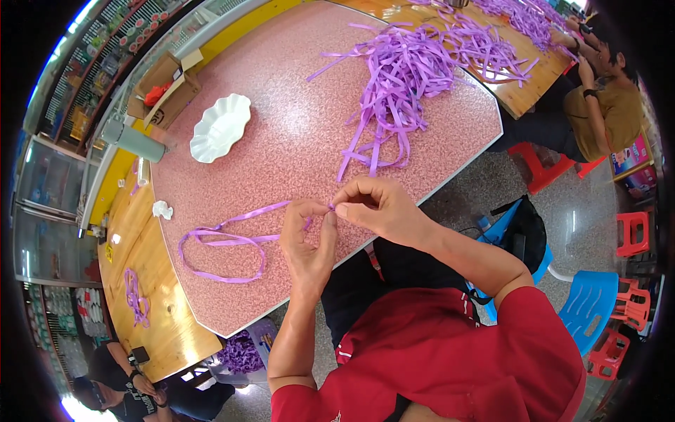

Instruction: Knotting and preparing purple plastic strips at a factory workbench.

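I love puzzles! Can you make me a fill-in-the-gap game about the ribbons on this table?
1. Both hands, the left hand and the right hand, pinch a ribbon coloured ____.
2. The scalloped dish on the table is coloured ____.
3. The ribbon pile lies ____ from the person than the hands.

Missing words: purple; white; farther

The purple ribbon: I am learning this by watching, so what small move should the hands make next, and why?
Probably draw the pinched end a little further through the fingers. Both the left hand and the right hand pinch the purple ribbon at one spot over the pink table, while the rest lies slack in a loose loop to the left, so there is free length to take up.
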A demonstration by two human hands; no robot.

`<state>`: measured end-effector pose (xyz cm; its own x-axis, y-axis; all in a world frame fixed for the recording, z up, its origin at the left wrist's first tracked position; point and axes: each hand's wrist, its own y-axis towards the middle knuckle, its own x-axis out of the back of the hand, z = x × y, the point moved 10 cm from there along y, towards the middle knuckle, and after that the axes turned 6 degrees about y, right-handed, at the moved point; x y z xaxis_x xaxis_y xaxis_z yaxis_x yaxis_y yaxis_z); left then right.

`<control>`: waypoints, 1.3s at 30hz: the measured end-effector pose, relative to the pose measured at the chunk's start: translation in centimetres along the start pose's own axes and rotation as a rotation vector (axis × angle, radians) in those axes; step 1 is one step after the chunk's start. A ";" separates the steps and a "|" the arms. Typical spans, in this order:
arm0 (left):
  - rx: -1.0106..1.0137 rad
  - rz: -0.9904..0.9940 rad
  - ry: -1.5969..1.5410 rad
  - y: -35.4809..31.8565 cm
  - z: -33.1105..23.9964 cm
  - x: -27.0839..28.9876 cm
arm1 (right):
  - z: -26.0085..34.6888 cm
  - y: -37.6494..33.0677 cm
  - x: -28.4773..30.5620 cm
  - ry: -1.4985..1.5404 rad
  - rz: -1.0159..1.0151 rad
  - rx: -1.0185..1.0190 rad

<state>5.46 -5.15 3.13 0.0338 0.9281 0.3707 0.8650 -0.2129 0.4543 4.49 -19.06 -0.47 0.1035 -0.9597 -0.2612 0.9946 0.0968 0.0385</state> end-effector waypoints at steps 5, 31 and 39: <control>0.056 0.072 -0.072 -0.2 0.3 -0.4 | 2.2 -0.5 -0.1 -0.270 0.022 0.151; -0.084 0.099 0.110 -0.5 -1.6 -0.8 | 1.6 -0.8 0.9 -0.271 0.045 -0.013; -0.136 0.109 0.154 -0.2 -3.3 -0.8 | 1.2 -1.0 1.2 -0.224 0.068 -0.040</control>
<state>3.58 -6.87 5.39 0.0376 0.8418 0.5384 0.7847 -0.3584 0.5057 3.63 -20.61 0.33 0.1700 -0.9847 -0.0382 0.9854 0.1697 0.0096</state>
